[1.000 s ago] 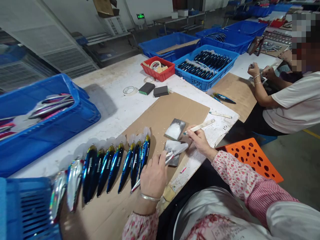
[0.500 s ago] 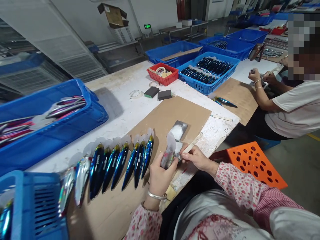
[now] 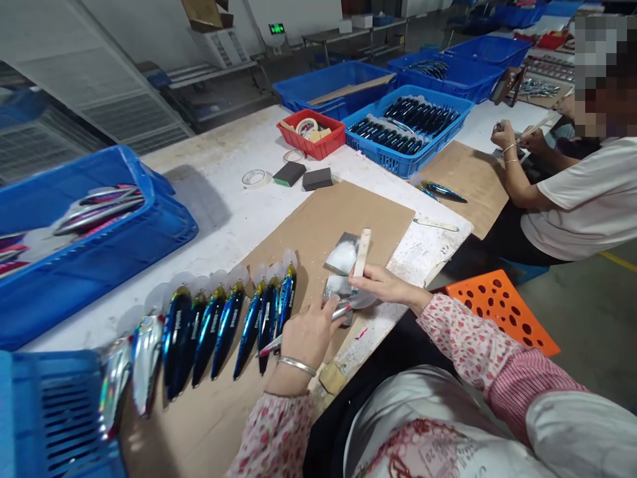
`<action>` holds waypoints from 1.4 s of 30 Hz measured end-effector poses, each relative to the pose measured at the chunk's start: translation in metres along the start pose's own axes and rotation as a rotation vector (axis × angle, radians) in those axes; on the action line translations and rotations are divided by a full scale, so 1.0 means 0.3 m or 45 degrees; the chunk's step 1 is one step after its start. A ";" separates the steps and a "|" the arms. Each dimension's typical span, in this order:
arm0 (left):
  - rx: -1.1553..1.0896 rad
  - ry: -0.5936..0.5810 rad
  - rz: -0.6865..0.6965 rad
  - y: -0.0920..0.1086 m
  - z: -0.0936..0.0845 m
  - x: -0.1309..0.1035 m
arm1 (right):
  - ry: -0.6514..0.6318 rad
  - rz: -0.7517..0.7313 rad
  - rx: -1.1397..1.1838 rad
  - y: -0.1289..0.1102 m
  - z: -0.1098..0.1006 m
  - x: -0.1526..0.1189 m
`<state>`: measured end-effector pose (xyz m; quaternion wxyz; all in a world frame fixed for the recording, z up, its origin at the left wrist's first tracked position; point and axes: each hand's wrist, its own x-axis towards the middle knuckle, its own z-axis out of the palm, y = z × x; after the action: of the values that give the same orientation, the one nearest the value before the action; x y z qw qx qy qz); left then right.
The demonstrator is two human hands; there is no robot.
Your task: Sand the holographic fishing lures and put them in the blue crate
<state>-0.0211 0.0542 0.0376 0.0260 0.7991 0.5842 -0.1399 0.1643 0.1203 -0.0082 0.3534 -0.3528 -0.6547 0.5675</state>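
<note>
My left hand (image 3: pixel 307 335) is closed around a silvery fishing lure (image 3: pixel 342 311), whose pinkish tail sticks out to the left below the wrist. A clear round lip appears at the lure's other end, close to my right hand (image 3: pixel 382 283). That hand grips a slim white-handled tool (image 3: pixel 363 247), handle upward; its lower tip is hard to make out. Beneath and beyond the hands lie grey sanding blocks (image 3: pixel 343 253) covered with white powder. To the left, several blue-black lures (image 3: pixel 228 330) lie in a row on the cardboard (image 3: pixel 318 222), beside silver ones (image 3: pixel 147 362).
Blue crates of lures (image 3: pixel 174 222) stand left; another blue basket (image 3: pixel 398 158) is at the back. A red box (image 3: pixel 313 143) holds tape rolls, near dark sanding blocks (image 3: pixel 317 179). A co-worker (image 3: pixel 577 206) sits right, past an orange perforated stool (image 3: pixel 502 312).
The lure in my left hand has turned, its tail now pointing left. My right hand has moved up slightly, and the white-handled tool now stands more upright.
</note>
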 end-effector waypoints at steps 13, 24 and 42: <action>0.052 0.022 0.070 -0.007 0.020 0.000 | -0.125 -0.019 -0.439 0.051 0.025 0.024; 0.041 0.008 0.077 -0.010 0.025 0.005 | -0.145 -0.021 -0.444 0.048 0.033 0.018; 0.043 -0.001 0.073 -0.006 0.012 0.002 | 0.032 -0.184 -0.834 0.076 0.069 0.014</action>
<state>-0.0233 0.0547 0.0341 0.0166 0.8158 0.5585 -0.1493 0.1458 0.1162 -0.0327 0.2686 -0.4073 -0.8212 0.2960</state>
